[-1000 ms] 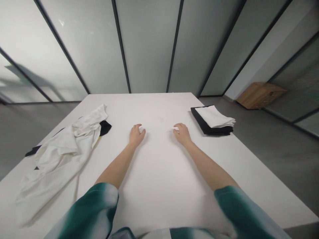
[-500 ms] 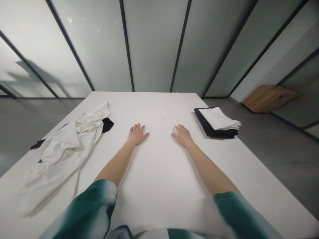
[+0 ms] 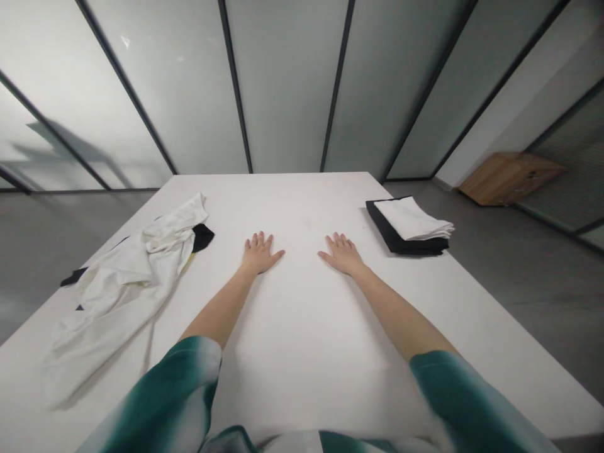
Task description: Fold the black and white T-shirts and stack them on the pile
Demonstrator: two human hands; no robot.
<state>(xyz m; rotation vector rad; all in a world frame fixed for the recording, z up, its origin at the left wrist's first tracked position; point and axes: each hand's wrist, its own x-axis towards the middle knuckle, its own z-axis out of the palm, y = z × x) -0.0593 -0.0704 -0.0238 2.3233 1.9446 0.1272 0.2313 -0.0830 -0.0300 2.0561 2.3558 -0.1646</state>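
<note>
White garment (image 3: 117, 314): crumpled over dark cloth (image 3: 203, 238), at table's left.
Left hand (image 3: 257, 257): spread flat on table (image 3: 302, 327).
Right hand (image 3: 344, 257): likewise flat, apart from left.
Folded stack (image 3: 411, 220): near right hand, white atop black.

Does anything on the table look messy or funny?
Yes, the rumpled white cloth on the left of the white table: it lies bunched and creased, with black fabric poking out, unlike the folded black-and-white cloth stack on the right.
</note>
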